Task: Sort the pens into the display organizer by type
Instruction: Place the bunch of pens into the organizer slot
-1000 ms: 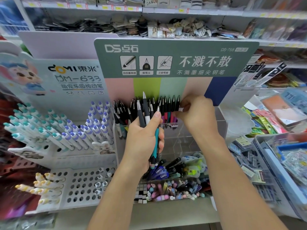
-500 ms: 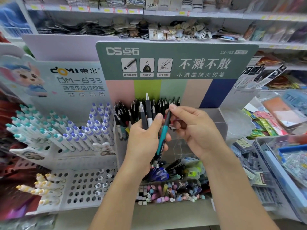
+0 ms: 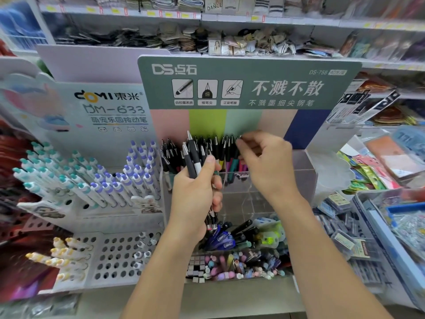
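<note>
Head view, left hand (image 3: 195,199) grip holding two pens (image 3: 192,157) (upright), right hand (image 3: 264,162) pinching one pen top (image 3: 239,141).

White store shelves (image 3: 276,21) are running across the back, holding folded socks (image 3: 184,38). Yellow price tags (image 3: 151,13) are lining the shelf edge. Even light is filling the aisle.

A small bunch of dark and white pens (image 3: 194,161) is held upright before the clear display organizer (image 3: 264,180), where black-capped pens (image 3: 220,149) are stood in a row.
</note>
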